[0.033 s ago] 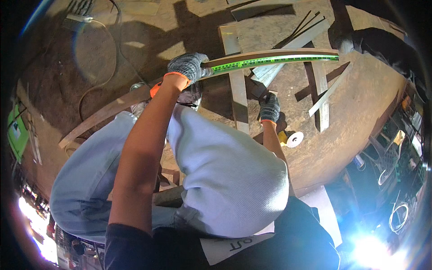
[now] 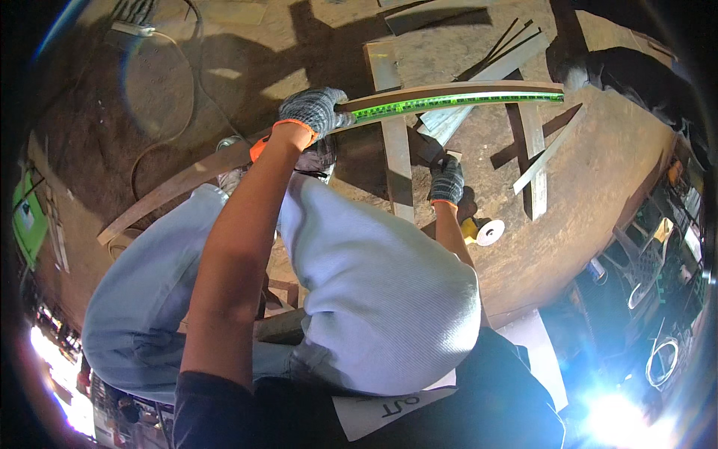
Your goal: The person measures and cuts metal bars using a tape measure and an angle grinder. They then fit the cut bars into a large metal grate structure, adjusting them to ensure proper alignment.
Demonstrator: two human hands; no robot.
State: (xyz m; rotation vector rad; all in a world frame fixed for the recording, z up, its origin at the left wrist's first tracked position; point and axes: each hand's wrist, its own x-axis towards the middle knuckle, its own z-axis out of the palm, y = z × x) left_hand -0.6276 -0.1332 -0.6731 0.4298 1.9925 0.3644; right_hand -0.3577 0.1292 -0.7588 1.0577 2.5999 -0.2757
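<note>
Pinning green printed measuring tape (image 2: 449,100) along long brown metal bar (image 2: 419,93), grey-gloved left hand (image 2: 313,112) curls tight; grey-gloved right hand's (image 2: 448,182) grip unclear. Tape could slide sideways if left hold loosens.

We took this for a metalworking shop. Across the worn brown surface (image 2: 591,217) we saw flat metal bars (image 2: 396,161) and thin rods (image 2: 511,41) lying loose, a long bar (image 2: 176,185) with a green measuring tape (image 2: 456,99) along it, and a yellow power tool (image 2: 470,230) with a white disc (image 2: 490,233). A cable (image 2: 193,93) trailed nearby, jumbled gear (image 2: 639,258) crowded the right side, and a blue-white glare (image 2: 617,419), like welding light, flared at the lower right.
</note>
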